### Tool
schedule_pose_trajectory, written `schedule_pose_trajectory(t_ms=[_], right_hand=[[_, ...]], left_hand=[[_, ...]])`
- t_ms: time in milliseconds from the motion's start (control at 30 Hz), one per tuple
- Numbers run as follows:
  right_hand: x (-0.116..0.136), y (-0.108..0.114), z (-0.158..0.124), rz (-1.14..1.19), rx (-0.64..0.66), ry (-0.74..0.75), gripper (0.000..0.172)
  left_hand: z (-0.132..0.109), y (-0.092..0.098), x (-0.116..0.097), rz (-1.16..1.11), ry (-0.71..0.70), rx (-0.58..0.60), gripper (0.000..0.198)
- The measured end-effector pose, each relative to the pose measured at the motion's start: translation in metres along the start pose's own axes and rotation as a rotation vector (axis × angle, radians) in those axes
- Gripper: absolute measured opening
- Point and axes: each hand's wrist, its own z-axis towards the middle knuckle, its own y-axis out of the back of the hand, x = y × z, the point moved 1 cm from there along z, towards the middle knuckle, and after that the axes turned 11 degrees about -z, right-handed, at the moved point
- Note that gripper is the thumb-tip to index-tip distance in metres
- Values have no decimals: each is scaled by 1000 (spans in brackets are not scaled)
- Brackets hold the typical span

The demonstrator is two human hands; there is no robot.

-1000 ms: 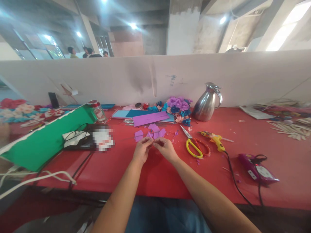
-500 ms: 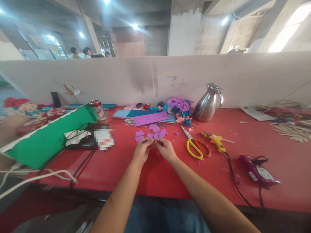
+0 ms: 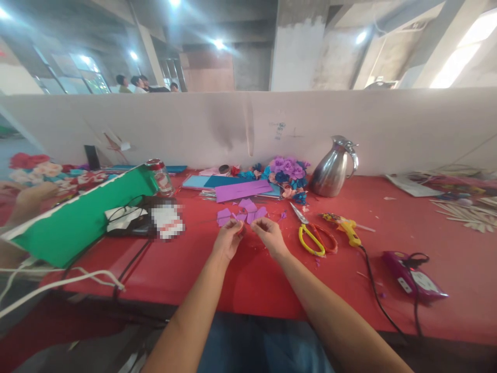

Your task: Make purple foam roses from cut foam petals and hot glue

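Observation:
My left hand [image 3: 229, 239] is closed in a pinch above the red table [image 3: 248, 280]. A bit of purple shows by its fingertips, but what it holds is too small to make out. Just to its right, my right hand [image 3: 269, 235] has thumb and forefinger pressed together, and anything between them is hidden. A small gap separates the two sets of fingertips. Cut pieces of purple paper [image 3: 248, 205] lie right behind my hands. Farther back, a purple paper strip [image 3: 244, 191] rests across blue sheets [image 3: 223, 181].
Scissors [image 3: 310, 243], a yellow glue gun [image 3: 351, 231] and a purple box with a cord [image 3: 413, 277] lie at right. Behind stand a steel jug [image 3: 330, 171] and paper flowers [image 3: 286, 168]. A green board [image 3: 85, 217] is at left, another person's arm [image 3: 27, 207] beyond it.
My right hand has drawn slightly right, widening the gap between the fingertips. My left hand stays nearly in place. Beyond the green board, the other person's hand has shifted.

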Motion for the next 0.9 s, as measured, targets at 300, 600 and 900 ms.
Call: schedule_pose_trajectory(t_ms=[300, 600, 900], right_hand=[[-9, -7, -1, -188, 73, 40, 18], [-13, -8, -2, -201, 97, 25, 16], [-16, -9, -1, -155, 91, 44, 15]], left_hand=[[-1, -1, 2, 34, -13, 68, 30], [-1, -3, -1, 54, -41, 34, 30], [-4, -4, -2, 26, 36, 54, 30]])
